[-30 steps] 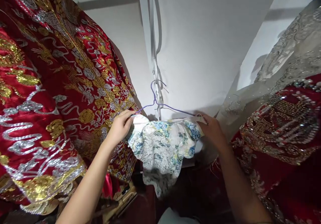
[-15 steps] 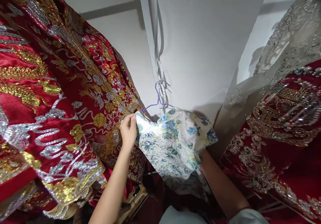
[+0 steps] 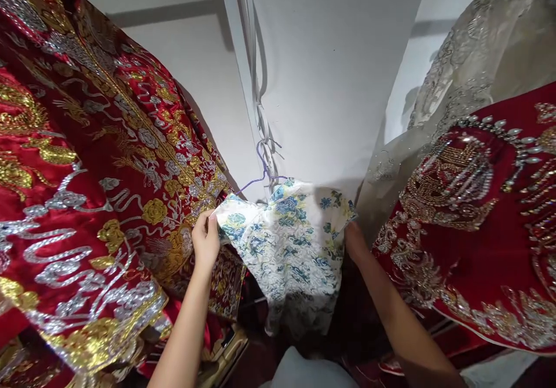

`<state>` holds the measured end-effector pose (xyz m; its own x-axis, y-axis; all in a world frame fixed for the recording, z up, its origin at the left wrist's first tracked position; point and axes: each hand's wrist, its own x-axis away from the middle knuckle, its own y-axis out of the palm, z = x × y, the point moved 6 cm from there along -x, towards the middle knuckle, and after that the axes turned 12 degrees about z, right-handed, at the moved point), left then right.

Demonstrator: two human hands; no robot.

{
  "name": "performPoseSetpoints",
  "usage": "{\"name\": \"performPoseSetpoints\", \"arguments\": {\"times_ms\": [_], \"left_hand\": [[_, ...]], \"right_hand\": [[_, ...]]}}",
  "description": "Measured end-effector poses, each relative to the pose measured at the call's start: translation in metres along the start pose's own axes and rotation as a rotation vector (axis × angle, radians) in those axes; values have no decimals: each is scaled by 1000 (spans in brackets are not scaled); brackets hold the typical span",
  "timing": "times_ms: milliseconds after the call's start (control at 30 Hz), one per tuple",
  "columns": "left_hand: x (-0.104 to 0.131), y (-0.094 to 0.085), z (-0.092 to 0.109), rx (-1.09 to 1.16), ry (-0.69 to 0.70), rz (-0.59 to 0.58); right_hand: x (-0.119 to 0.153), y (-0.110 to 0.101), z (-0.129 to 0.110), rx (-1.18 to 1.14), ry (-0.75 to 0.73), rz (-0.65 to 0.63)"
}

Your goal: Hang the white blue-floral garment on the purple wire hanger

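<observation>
In the head view I have the top (image 3: 295, 243) just below centre toward six o'clock, stretched between both hands; its cloth hides the right side of the hanger (image 3: 249, 184). The left hand (image 3: 205, 238), at eight o'clock, pinches one sleeve edge, thumb closed against the fingers. At four o'clock the right hand (image 3: 355, 242) meets the other sleeve, its fingertips hidden; I cannot tell how far they close or what they grip.

An uneven pull worries me: it could drag the neckline off the hanger. The hook overlaps a white cord (image 3: 263, 123) toward twelve o'clock; if it isn't properly caught there, which I can't tell, a tug might drop everything. The beaded gown (image 3: 473, 249), near three o'clock, could snag the cloth.
</observation>
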<state>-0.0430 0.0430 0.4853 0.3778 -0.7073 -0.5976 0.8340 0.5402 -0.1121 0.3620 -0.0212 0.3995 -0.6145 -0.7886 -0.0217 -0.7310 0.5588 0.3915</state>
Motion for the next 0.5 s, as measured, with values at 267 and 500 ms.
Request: {"name": "performPoseSetpoints", "arguments": {"times_ms": [267, 500], "left_hand": [[8, -6, -2, 175, -222, 221], [25, -23, 10, 108, -270, 189]], "right_hand": [[-15, 20, -56, 101, -195, 7], [-22, 60, -117, -48, -215, -106]]}}
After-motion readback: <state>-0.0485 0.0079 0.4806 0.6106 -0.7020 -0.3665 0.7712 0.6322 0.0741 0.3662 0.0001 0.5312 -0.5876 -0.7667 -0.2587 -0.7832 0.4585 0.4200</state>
